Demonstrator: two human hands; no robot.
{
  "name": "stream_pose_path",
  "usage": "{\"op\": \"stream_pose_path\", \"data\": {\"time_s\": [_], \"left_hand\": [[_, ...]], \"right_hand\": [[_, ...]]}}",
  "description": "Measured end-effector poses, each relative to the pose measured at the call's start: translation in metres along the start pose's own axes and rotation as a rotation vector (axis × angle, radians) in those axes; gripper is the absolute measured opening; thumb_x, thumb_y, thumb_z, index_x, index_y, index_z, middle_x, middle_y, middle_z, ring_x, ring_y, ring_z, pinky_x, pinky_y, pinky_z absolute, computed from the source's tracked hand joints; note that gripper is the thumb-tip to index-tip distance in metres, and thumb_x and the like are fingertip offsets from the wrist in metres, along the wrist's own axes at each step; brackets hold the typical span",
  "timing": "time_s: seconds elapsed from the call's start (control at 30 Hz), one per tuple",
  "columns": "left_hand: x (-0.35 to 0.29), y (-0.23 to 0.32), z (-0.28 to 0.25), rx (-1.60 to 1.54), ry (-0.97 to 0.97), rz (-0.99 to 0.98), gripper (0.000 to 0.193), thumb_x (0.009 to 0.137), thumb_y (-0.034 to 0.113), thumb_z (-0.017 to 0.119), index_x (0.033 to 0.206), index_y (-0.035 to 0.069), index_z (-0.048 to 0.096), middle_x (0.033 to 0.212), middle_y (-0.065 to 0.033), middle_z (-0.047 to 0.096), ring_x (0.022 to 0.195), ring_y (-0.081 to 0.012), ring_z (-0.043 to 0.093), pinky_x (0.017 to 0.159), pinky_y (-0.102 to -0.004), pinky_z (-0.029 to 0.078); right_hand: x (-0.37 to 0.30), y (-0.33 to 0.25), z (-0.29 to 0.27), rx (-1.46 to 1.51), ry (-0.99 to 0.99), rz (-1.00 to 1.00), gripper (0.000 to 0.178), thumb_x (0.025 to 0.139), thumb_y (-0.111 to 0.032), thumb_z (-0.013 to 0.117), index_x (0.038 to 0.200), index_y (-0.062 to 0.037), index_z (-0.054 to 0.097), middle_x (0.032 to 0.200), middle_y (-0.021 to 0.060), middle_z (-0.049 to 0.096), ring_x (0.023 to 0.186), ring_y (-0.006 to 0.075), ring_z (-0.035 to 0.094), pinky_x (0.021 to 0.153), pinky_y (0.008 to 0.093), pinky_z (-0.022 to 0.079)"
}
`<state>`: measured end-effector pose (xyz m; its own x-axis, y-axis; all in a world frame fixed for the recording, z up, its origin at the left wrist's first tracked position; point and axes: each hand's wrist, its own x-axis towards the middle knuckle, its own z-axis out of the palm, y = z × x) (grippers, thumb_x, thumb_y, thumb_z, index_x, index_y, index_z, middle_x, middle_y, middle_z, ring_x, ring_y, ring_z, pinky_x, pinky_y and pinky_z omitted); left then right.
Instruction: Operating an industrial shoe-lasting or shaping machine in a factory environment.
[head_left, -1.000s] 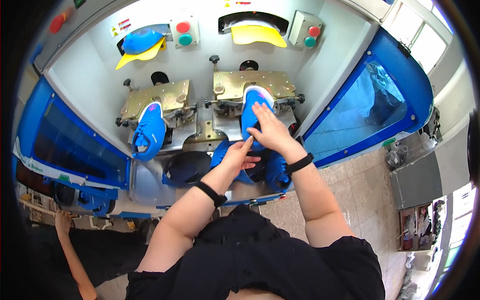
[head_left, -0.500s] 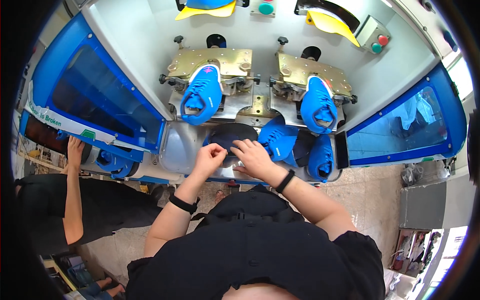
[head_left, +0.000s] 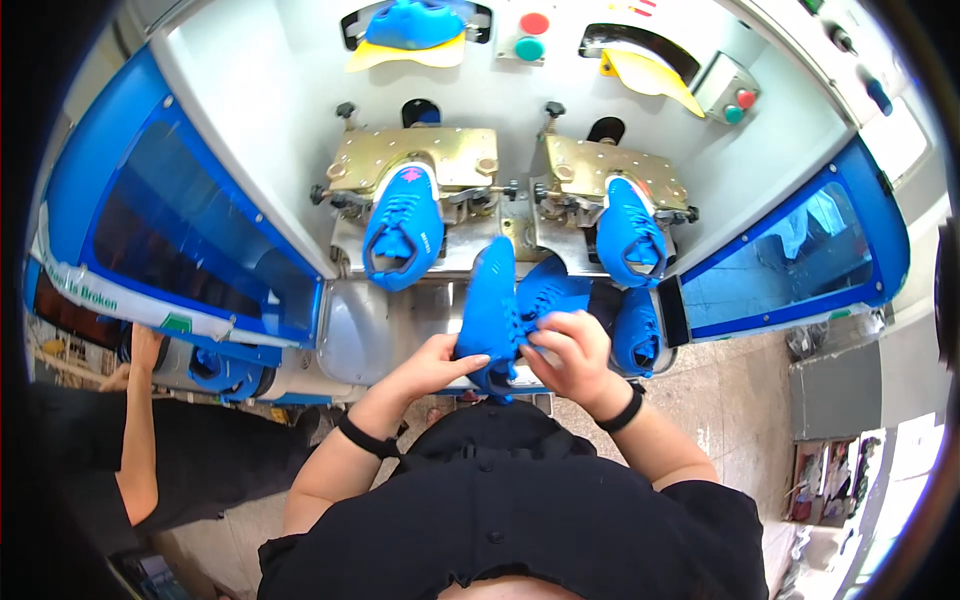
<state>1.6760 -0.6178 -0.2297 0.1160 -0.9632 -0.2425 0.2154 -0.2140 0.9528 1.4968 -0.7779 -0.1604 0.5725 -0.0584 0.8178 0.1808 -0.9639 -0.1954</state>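
A blue lace-up shoe (head_left: 490, 305) stands tilted on its side in front of me, toe pointing away. My left hand (head_left: 440, 366) is closed on its heel end, thumb along the side. At the laced side, my right hand (head_left: 577, 360) has its fingers curled in and pinching at the shoe; what exactly lies between the fingertips is partly hidden. Just behind it on the metal tray (head_left: 365, 325) lies another blue shoe (head_left: 548, 290), partly covered. A further blue shoe (head_left: 636, 335) is on the tray at the right.
Two blue shoes, one left (head_left: 405, 235) and one right (head_left: 630, 235), sit at the brass-coloured clamp plates (head_left: 440, 150) of the machine. Blue-framed window doors (head_left: 180, 220) flank it. Red and green buttons (head_left: 530, 47) are on the back wall. A co-worker (head_left: 140, 420) stands at the left.
The hands were over the dark piece on the tray with no shoe held. Now a blue shoe is between them, and the right hand has moved right. The view has shifted slightly.
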Motion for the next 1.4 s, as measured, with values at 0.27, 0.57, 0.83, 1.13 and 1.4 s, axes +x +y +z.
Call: {"op": "stream_pose_path", "data": {"time_s": [0.27,0.57,0.83,1.13,1.4], "left_hand": [[0.052,0.079,0.054,-0.709,-0.296,0.307,0.034,0.099,0.019,0.057,0.132,0.010,0.055,0.127,-0.0056,0.062,0.116,-0.0227,0.059,0.101,-0.0447,0.045],[0.070,0.128,0.083,-0.628,-0.315,0.444,0.049,0.101,0.026,0.053,0.145,0.011,0.039,0.137,-0.0096,0.053,0.124,-0.0241,0.053,0.102,-0.0434,0.043],[0.036,0.088,0.052,-0.455,-0.118,0.361,0.070,0.098,0.046,0.052,0.151,0.009,0.027,0.140,-0.0189,0.049,0.127,-0.0323,0.050,0.103,-0.0436,0.044],[0.003,0.066,0.046,-0.537,0.207,0.235,0.048,0.105,0.035,0.037,0.142,0.006,0.039,0.137,-0.0220,0.051,0.123,-0.0362,0.053,0.099,-0.0458,0.048],[-0.017,0.055,0.038,-0.605,0.211,0.189,0.046,0.105,0.036,0.037,0.141,0.008,0.043,0.136,-0.0190,0.053,0.121,-0.0330,0.055,0.099,-0.0427,0.048]], "right_hand": [[-0.031,-0.010,-0.044,-0.148,0.068,0.144,0.055,0.066,-0.023,0.089,0.106,-0.0067,0.056,0.107,0.0144,0.057,0.087,0.0278,0.061,0.070,0.0346,0.052],[0.037,0.026,-0.091,-0.092,0.177,0.017,0.049,0.069,-0.010,0.083,0.110,-0.0069,0.057,0.103,0.0135,0.064,0.086,0.0324,0.065,0.065,0.0366,0.055],[0.142,0.149,-0.155,-0.312,0.129,0.245,0.030,0.082,-0.007,0.070,0.106,-0.0055,0.052,0.099,0.0165,0.057,0.090,0.0388,0.060,0.074,0.0432,0.050],[0.190,0.270,-0.131,-0.173,0.410,0.390,0.034,0.083,-0.003,0.061,0.116,-0.0028,0.052,0.119,0.0213,0.053,0.107,0.0356,0.057,0.092,0.0419,0.048],[0.118,0.328,-0.110,-0.439,0.496,0.698,0.033,0.072,0.008,0.049,0.104,-0.0019,0.047,0.137,0.0266,0.046,0.126,0.0378,0.048,0.100,0.0421,0.043]]}}
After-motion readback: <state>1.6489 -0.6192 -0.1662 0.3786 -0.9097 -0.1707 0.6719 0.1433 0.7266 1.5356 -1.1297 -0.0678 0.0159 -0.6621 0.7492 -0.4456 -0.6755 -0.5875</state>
